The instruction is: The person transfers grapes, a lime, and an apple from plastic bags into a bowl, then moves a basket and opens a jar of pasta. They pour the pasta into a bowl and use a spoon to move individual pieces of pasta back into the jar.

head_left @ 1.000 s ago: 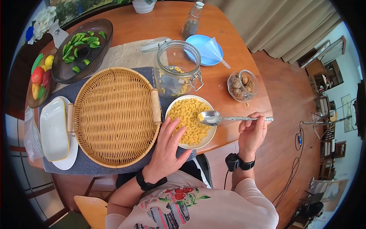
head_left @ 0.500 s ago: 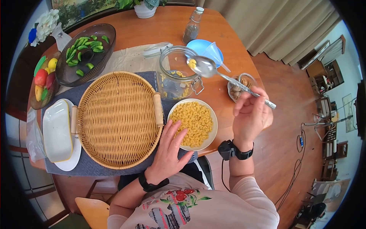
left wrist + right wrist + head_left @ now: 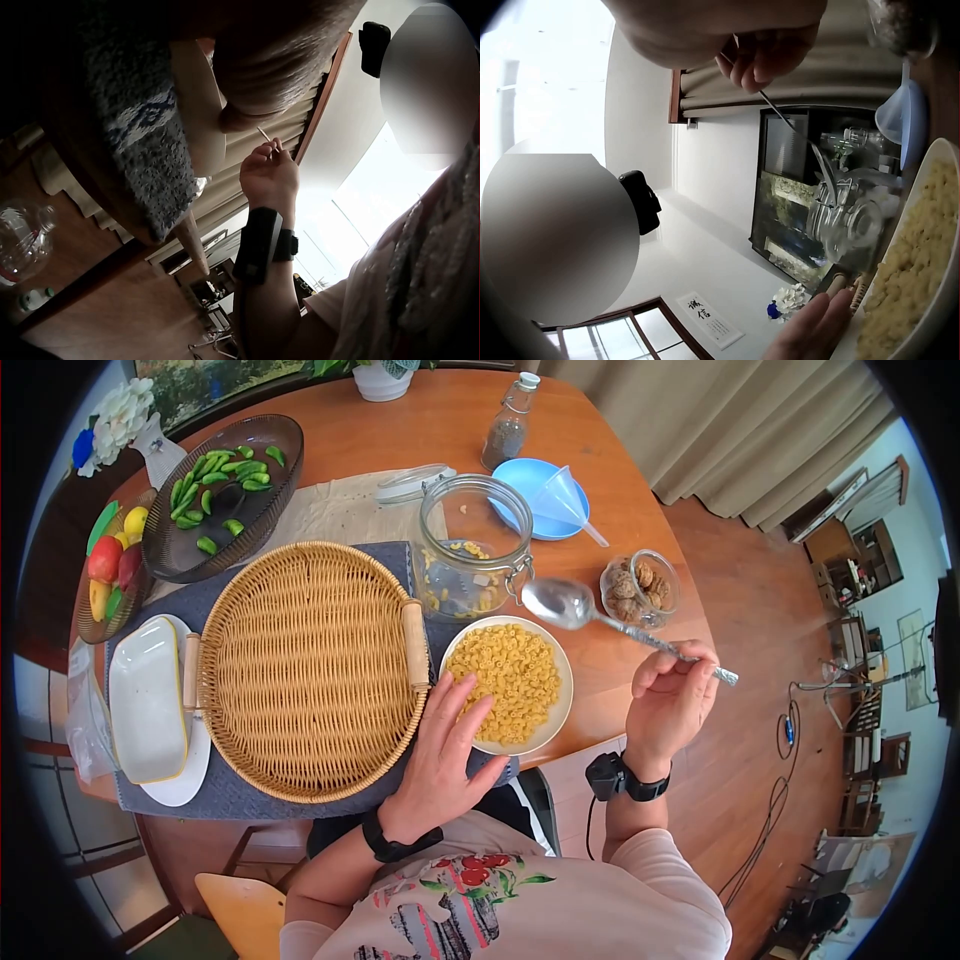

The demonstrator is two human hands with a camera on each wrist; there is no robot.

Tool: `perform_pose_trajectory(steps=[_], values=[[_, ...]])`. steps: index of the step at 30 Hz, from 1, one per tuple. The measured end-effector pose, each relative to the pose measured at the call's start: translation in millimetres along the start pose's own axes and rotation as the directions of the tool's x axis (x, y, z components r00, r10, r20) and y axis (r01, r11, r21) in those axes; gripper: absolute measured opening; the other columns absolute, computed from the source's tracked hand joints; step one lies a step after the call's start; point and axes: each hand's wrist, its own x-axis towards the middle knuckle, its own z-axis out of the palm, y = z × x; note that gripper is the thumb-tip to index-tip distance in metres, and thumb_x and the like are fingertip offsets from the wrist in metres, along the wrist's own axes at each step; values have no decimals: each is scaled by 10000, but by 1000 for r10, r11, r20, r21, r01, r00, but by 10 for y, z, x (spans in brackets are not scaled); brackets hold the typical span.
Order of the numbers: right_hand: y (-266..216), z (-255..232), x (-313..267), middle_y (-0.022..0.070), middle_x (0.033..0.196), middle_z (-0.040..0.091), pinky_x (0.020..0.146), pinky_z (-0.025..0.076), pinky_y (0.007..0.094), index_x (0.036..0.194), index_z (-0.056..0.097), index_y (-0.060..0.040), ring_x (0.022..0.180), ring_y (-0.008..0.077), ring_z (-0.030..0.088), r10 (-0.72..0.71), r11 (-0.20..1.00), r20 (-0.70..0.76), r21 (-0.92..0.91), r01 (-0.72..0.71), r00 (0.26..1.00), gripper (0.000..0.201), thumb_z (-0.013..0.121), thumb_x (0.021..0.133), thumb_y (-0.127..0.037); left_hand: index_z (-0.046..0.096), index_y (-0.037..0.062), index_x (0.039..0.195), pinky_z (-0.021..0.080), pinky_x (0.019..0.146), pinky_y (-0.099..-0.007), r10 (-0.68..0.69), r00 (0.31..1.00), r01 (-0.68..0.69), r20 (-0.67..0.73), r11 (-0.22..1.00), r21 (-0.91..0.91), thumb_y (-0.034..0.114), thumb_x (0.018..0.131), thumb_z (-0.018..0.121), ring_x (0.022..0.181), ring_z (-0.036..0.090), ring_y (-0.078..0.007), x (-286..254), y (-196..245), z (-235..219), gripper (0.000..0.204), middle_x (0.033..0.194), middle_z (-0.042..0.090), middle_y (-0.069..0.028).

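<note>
In the head view my right hand [image 3: 672, 698] pinches the handle of a metal spoon [image 3: 560, 603]. Its bowl, blurred and with no pasta showing in it, hangs beside the wire clasp of a glass clip-top jar [image 3: 474, 540]. Some yellow pasta lies at the bottom of that jar. A white plate [image 3: 562, 728] heaped with small pasta [image 3: 515, 678] sits just in front of it. My left hand [image 3: 440, 760] rests at the plate's left rim with fingers extended. The right wrist view shows the spoon [image 3: 824, 175] overlapping the jar [image 3: 847, 225].
Left of the plate stands a round wicker tray [image 3: 310, 675] with wooden handles. A blue bowl [image 3: 510, 478] with a funnel [image 3: 562, 498] and a small jar of walnuts [image 3: 640, 588] are to the right. Green peppers fill part of a dark oval dish [image 3: 165, 565] at the back.
The spoon rose from the pasta plate to the jar's mouth carrying pasta, then came back right and down without any visible. My left hand has stayed by the plate.
</note>
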Motion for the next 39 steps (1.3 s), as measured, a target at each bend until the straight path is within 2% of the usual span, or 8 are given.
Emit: perform_pose_trajectory(steps=[8,14,16,21,26,32,35,39], values=[[46,-309,-155,57,638,481,460,389,233,881,484,-15,515,135,465,134,988,15,-83,-133,991,306,379,949,-294,409,11,1217,265,1009,-491,6,1000,-6,-23,1000,2,86,667,704,1242,275,-425,6,13,8,629,1277,365,-199],[42,-348,-180,52,630,478,473,391,235,878,484,-19,516,135,467,180,978,35,-114,-175,983,302,380,949,-294,515,15,1075,278,993,-501,19,1000,-20,12,998,54,88,651,711,1218,300,-431,11,10,9,473,1183,429,-161],[56,-360,-205,51,630,478,475,392,236,878,484,-19,517,136,470,220,972,50,-100,-214,974,303,381,948,-295,578,30,1002,261,1009,-475,6,1000,-7,17,999,46,85,640,708,1250,277,-398,10,5,14,389,1168,453,-132],[138,-345,-237,48,626,472,470,388,234,876,482,-20,519,139,475,292,956,58,-40,-290,955,304,380,949,-297,585,30,993,262,1004,-480,4,1000,-5,20,999,52,91,641,701,1242,285,-403,13,9,15,375,1142,478,-124],[186,-359,-247,37,620,460,443,372,228,873,485,-38,512,133,472,422,906,-14,25,-422,906,302,366,954,-303,584,28,996,263,1003,-480,9,1000,-10,22,999,52,94,641,698,1233,294,-405,19,7,15,378,1136,485,-124],[271,-406,-224,30,617,456,434,363,228,880,489,-45,507,127,466,458,887,-53,96,-452,887,299,362,955,-305,583,26,999,265,1002,-480,10,999,-12,31,998,68,105,648,692,1228,300,-404,19,8,13,377,1131,490,-125],[287,-374,-226,26,611,443,415,358,236,885,495,-44,485,134,447,463,886,-87,67,-459,882,308,367,950,-316,582,24,1002,264,1000,-482,7,999,-10,34,998,67,108,650,690,1226,301,-407,21,14,10,378,1131,491,-126],[358,-404,-228,28,622,455,417,358,234,925,502,-39,491,130,454,488,872,-39,65,-485,872,297,366,952,-301,559,18,1032,275,990,-497,22,999,-26,45,997,72,97,650,697,1214,306,-417,26,23,-8,414,1127,484,-126]])
